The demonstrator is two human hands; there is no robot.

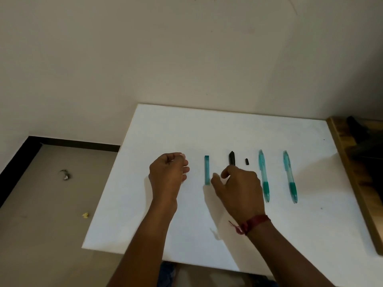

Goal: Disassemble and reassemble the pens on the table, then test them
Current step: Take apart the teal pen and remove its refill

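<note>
On the white table (186, 131), the right hand (238, 187) curls loosely over the black pen (232, 158) at its near end, grip hidden; the left hand (167, 172) hovers curled, its contents unclear; a teal barrel (206, 170) lies between them; 1 small black piece (247, 161) and 2 teal pens (263, 175) lie further right.

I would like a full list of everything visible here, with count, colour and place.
table: one, white, centre
teal tube: one, teal, between the hands
black pen: one, black, near end under right hand
black cap: one, small, right of black pen
teal pens: two, teal, right of cap, the other at
wooden board: one, brown, right edge
floor scraps: two, grey and yellow, left
thread: one, red, right wrist
left hand: curled, left of tube, contents hidden
right hand: curled round black pen
</note>
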